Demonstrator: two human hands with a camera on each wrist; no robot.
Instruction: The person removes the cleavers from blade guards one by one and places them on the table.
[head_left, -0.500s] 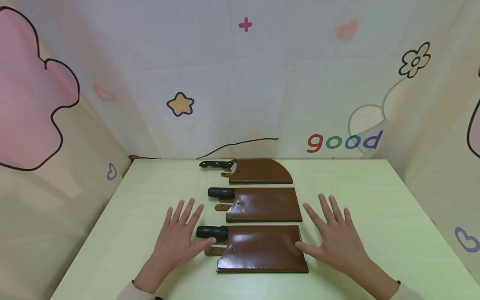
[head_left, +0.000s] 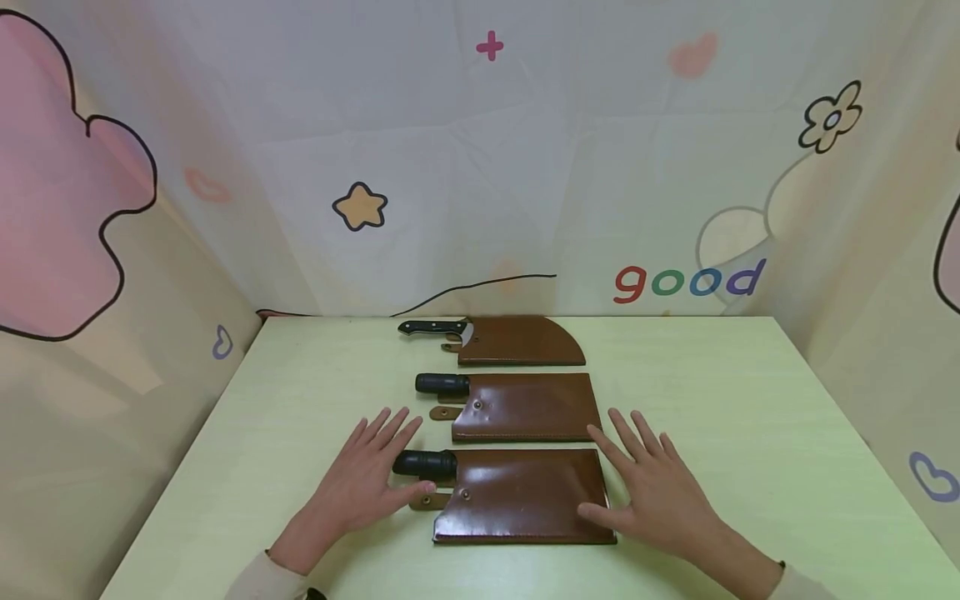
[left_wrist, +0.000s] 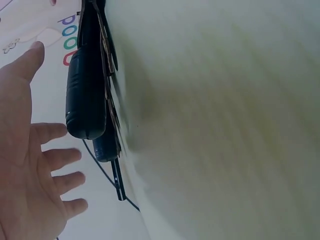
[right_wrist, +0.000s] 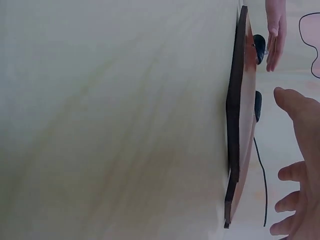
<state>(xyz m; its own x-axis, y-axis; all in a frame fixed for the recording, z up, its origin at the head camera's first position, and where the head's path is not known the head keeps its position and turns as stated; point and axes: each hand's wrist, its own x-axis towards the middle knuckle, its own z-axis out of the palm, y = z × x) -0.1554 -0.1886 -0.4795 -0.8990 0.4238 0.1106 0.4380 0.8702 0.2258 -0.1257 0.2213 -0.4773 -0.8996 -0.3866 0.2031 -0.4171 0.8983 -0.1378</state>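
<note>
Three knives in brown leather sheaths lie in a row from front to back, handles to the left. Beside the black handle of the nearest cleaver (head_left: pixel 525 500) hovers my left hand (head_left: pixel 363 475), fingers spread and holding nothing. My right hand (head_left: pixel 660 492) is over that sheath's right end, also spread; its thumb overlaps the leather in the head view. In the left wrist view the palm (left_wrist: pixel 22 155) is raised next to the black handle (left_wrist: pixel 86 95). The right wrist view shows the fingers above the sheath's edge (right_wrist: pixel 234 115).
Behind the nearest cleaver lies a second sheathed cleaver (head_left: pixel 532 408). At the back edge is a curved sheath with a riveted black handle (head_left: pixel 433 328). The pale green table (head_left: pixel 750 417) meets a patterned cloth backdrop (head_left: pixel 525 167) with cloth sides.
My right hand has moved left and slightly down, its thumb further over the nearest sheath. The left hand has shifted slightly right. The knives lie as before.
</note>
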